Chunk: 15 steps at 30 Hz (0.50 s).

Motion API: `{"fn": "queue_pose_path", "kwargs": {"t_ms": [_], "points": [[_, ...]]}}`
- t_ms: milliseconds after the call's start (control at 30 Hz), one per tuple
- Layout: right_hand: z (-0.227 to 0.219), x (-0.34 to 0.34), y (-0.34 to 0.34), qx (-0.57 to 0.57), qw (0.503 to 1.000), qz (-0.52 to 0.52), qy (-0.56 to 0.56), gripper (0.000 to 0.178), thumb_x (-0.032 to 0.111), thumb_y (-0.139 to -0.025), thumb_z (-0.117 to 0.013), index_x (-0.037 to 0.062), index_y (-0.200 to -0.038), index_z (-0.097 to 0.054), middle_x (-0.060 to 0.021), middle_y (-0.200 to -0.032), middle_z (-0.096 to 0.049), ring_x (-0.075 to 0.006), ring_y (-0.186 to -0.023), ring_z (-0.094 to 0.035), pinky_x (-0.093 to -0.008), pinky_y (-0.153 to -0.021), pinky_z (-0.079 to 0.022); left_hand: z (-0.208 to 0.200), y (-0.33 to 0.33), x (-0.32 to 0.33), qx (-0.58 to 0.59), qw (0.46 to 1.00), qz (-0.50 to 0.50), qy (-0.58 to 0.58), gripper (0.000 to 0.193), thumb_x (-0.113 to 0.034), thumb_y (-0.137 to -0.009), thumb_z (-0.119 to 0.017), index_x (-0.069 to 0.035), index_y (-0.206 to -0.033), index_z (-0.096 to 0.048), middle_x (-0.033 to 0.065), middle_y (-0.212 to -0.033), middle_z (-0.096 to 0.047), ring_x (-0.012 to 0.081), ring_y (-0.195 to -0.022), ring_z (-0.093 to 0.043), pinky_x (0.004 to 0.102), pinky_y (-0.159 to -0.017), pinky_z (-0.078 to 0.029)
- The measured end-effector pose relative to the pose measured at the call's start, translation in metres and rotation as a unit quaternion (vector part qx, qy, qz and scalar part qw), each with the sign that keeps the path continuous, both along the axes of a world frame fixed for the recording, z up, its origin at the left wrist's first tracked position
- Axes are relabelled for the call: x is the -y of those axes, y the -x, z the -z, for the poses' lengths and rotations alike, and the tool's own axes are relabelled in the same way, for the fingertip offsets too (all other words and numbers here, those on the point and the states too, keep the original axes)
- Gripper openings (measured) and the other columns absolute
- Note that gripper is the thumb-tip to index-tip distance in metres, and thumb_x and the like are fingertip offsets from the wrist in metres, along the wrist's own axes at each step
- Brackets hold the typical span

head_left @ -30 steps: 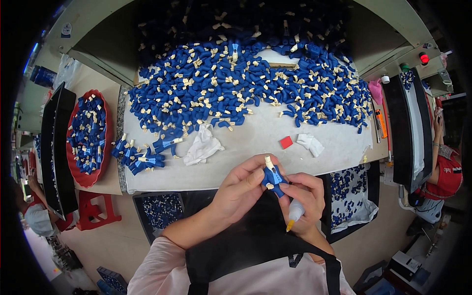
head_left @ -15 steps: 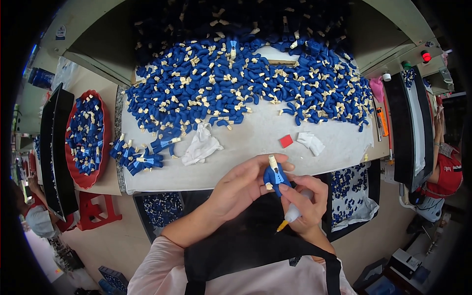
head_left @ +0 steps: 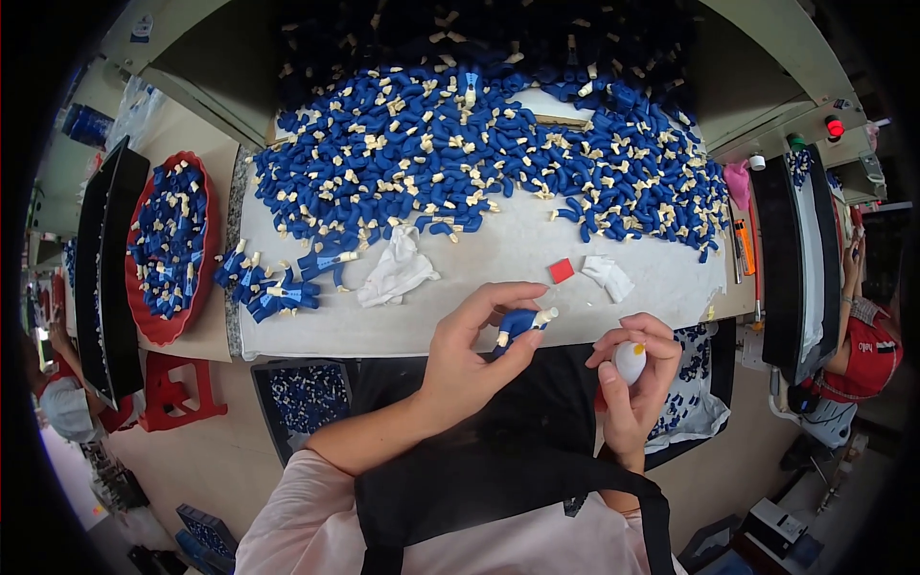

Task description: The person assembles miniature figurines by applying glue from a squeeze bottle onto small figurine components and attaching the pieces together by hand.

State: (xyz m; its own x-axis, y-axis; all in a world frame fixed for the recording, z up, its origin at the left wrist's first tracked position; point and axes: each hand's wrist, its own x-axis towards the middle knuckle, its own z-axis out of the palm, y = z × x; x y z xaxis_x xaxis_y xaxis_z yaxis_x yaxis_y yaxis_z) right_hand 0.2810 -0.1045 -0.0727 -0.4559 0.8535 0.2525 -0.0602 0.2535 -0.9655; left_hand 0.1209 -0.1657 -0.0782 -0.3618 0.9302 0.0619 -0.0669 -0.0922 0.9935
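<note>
Between the thumb and fingers of my left hand [head_left: 455, 369] is a blue figurine body [head_left: 517, 324], tilted so its cream neck end points right. My right hand [head_left: 637, 407] is apart from it, fingers curled round a white squeeze bottle [head_left: 628, 368] with a yellow nozzle. Both hands are above the front edge of the white-covered worktable [head_left: 450, 321]. Beyond them, a wide heap of blue arm pieces [head_left: 383, 163] with cream hands spreads across the table. Several blue torsos [head_left: 278, 292] lie in a small group at the left.
A crumpled white cloth [head_left: 398, 268], a red square [head_left: 561, 271] and a folded white wipe [head_left: 608, 278] lie on the table. At the left stands a red scalloped basin [head_left: 158, 331] of blue parts. Trays of parts [head_left: 307, 402] sit below the edge. Co-workers [head_left: 867, 335] are at both sides.
My hands have separated, the left moving left with the figurine body, the right moving right with the bottle. The figurine body has tipped sideways, and the bottle's nozzle has swung up from pointing down.
</note>
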Motion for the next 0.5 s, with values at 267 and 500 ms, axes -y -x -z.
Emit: {"fn": "queue_pose_path", "kwargs": {"t_ms": [267, 500], "points": [[-0.007, 0.003, 0.003, -0.026, 0.998, 0.002, 0.061, 0.034, -0.003, -0.072, -0.048, -0.0007, -0.105, -0.041, -0.0129, -0.103, -0.035, -0.0209, -0.087, -0.049, -0.0306, -0.068, -0.048, -0.003, 0.005, -0.003, 0.152, 0.986, 0.045, 0.045, 0.036, -0.003, -0.075, -0.056, 0.000, -0.109, -0.045, 0.0074, -0.092, -0.053, 0.0117, -0.081, -0.052, 0.0224, -0.070, -0.041], [-0.018, 0.004, -0.003, -0.116, 0.992, 0.044, -0.024, 0.036, 0.018, -0.071, -0.063, 0.0025, -0.095, -0.040, -0.0099, -0.094, -0.039, -0.0176, -0.073, -0.051, -0.0248, -0.052, -0.050, 0.005, 0.004, -0.004, 0.543, 0.825, 0.138, 0.072, 0.032, -0.015, -0.078, -0.056, -0.002, -0.106, -0.046, 0.0095, -0.091, -0.053, 0.0182, -0.081, -0.055, 0.0273, -0.071, -0.045]]}}
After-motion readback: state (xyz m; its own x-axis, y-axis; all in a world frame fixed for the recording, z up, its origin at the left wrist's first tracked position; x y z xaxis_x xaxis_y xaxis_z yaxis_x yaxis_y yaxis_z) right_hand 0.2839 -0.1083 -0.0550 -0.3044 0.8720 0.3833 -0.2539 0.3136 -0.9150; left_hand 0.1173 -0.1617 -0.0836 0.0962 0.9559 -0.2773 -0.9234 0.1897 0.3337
